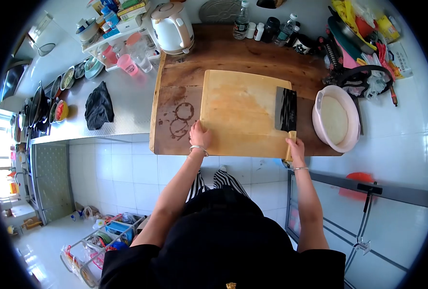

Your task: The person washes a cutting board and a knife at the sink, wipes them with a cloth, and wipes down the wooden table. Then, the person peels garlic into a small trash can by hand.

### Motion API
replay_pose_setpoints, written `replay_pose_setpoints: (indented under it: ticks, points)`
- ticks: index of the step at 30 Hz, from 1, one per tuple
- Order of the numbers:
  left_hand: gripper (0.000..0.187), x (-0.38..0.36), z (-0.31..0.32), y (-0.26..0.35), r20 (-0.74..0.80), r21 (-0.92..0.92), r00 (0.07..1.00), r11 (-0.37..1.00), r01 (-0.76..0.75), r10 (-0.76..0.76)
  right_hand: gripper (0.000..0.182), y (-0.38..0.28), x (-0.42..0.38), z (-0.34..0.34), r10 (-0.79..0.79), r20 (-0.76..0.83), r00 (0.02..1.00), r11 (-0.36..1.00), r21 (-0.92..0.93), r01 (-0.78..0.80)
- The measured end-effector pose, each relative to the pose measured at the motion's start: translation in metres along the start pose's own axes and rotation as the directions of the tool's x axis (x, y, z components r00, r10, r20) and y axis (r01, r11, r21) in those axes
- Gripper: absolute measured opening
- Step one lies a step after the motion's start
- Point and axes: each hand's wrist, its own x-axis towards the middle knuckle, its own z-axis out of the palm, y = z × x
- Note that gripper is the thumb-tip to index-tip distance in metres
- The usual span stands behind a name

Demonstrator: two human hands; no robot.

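A pale wooden cutting board (238, 111) lies on the dark wooden table (175, 96), its near edge close to the table's front. My left hand (201, 136) is at the board's lower left edge, fingers bent over it and the thumb side hidden. In my right hand (296, 150) is the light wooden handle of a cleaver (286, 108). Its broad dark blade rests flat over the board's right side, pointing away from me. To the right of the cleaver stands a pale pink basin (321, 130) with whitish contents, perhaps dough.
An electric kettle (172, 31) stands at the table's back left. Bottles (241, 21) and small jars line the back. Bags and pans pile up at the back right. A black cloth (99, 106) lies on the metal counter (127, 106) to the left.
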Motion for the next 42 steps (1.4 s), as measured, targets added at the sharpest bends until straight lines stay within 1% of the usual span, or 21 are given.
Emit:
replay_pose_setpoints:
  ticks: [3, 5, 6, 8, 10, 12, 13, 14, 15, 16, 18, 20, 22, 25, 27, 30, 33, 37, 39, 40, 42]
  points:
    - [0.057, 0.002, 0.002, -0.006, 0.013, -0.079, 0.999, 0.996, 0.052, -0.051, 0.018, -0.005, -0.004, 0.002, -0.013, 0.045, 0.999, 0.985, 0.174, 0.005]
    - [0.049, 0.006, 0.008, -0.019, -0.037, -0.185, 0.999, 0.982, -0.027, 0.021, 0.019, -0.008, -0.005, -0.004, 0.009, 0.069, 0.998, 0.984, 0.176, -0.021]
    - [0.049, -0.001, -0.001, -0.014, -0.039, -0.184, 0.999, 0.983, -0.020, 0.013, 0.019, -0.009, -0.007, -0.007, 0.029, 0.087, 0.996, 0.983, 0.180, -0.045]
    - [0.048, -0.018, -0.031, 0.009, 0.241, -0.568, 0.968, 0.798, 0.203, -0.075, 0.020, -0.020, -0.016, -0.014, 0.037, 0.138, 0.990, 0.986, 0.154, -0.058]
    - [0.047, -0.009, -0.029, -0.005, 0.171, -0.547, 0.977, 0.813, 0.198, -0.123, 0.022, -0.036, -0.023, -0.018, 0.040, 0.188, 0.981, 0.990, 0.129, -0.065]
    - [0.048, -0.003, -0.037, -0.009, 0.088, -0.657, 0.984, 0.733, 0.174, -0.155, 0.025, -0.046, -0.035, -0.016, 0.142, 0.274, 0.951, 0.982, 0.082, -0.170]
    - [0.050, -0.006, -0.048, -0.003, 0.082, -0.622, 0.984, 0.764, 0.172, -0.155, 0.025, -0.041, -0.041, -0.012, 0.143, 0.281, 0.949, 0.982, 0.076, -0.170]
    - [0.050, -0.004, -0.051, -0.011, 0.072, -0.630, 0.985, 0.758, 0.169, -0.159, 0.027, -0.034, -0.046, -0.005, 0.103, 0.263, 0.959, 0.995, -0.026, -0.100]
    - [0.050, 0.004, -0.055, -0.019, 0.088, -0.565, 0.978, 0.798, 0.207, -0.191, 0.028, -0.032, -0.048, 0.004, 0.050, 0.249, 0.967, 0.992, -0.125, -0.019]
    - [0.051, 0.005, -0.066, -0.015, 0.103, -0.497, 0.969, 0.832, 0.245, -0.224, 0.028, -0.033, -0.051, 0.012, 0.030, 0.259, 0.965, 0.992, -0.128, 0.003]
    - [0.052, -0.006, -0.087, -0.019, 0.061, -0.527, 0.967, 0.815, 0.241, -0.246, 0.028, -0.030, -0.072, 0.026, -0.020, 0.200, 0.980, 1.000, 0.015, 0.018]
    - [0.052, -0.011, -0.109, -0.032, 0.091, -0.570, 0.963, 0.780, 0.258, -0.252, 0.027, -0.050, -0.091, 0.042, -0.038, 0.219, 0.975, 0.999, -0.012, 0.042]
    - [0.049, -0.016, -0.134, -0.052, 0.009, -0.644, 0.968, 0.738, 0.199, -0.252, 0.025, -0.072, -0.115, 0.064, -0.053, 0.241, 0.969, 0.997, -0.043, 0.065]
    - [0.049, -0.017, -0.183, -0.095, -0.034, -0.728, 0.950, 0.659, 0.189, -0.310, 0.024, -0.093, -0.146, 0.112, -0.110, 0.280, 0.954, 0.990, -0.055, 0.131]
    - [0.049, -0.014, -0.223, -0.134, -0.023, -0.787, 0.954, 0.595, 0.167, -0.298, 0.024, -0.111, -0.174, 0.155, -0.156, 0.340, 0.927, 0.986, 0.000, 0.166]
    - [0.047, -0.029, -0.314, -0.165, -0.138, -0.794, 0.919, 0.595, 0.120, -0.369, 0.025, -0.129, -0.219, 0.231, -0.210, 0.400, 0.892, 0.974, 0.004, 0.227]
    - [0.047, -0.049, -0.399, -0.216, -0.227, -0.816, 0.889, 0.576, 0.050, -0.399, 0.025, -0.141, -0.260, 0.309, -0.288, 0.535, 0.794, 0.953, 0.079, 0.293]
    - [0.047, -0.066, -0.495, -0.313, -0.396, -0.791, 0.792, 0.610, -0.037, -0.465, 0.024, -0.167, -0.329, 0.428, -0.297, 0.685, 0.665, 0.947, 0.124, 0.296]
    - [0.046, -0.082, -0.534, -0.358, -0.422, -0.859, 0.748, 0.490, -0.150, -0.512, 0.025, -0.168, -0.351, 0.490, -0.313, 0.764, 0.565, 0.936, 0.149, 0.318]
    - [0.046, -0.091, -0.552, -0.380, -0.440, -0.856, 0.726, 0.492, -0.160, -0.529, 0.025, -0.170, -0.364, 0.519, -0.311, 0.812, 0.494, 0.932, 0.159, 0.326]
    - [0.043, -0.105, -0.585, -0.424, -0.511, -0.837, 0.622, 0.508, -0.202, -0.594, 0.025, -0.179, -0.392, 0.577, -0.284, 0.854, 0.436, 0.931, 0.136, 0.339]
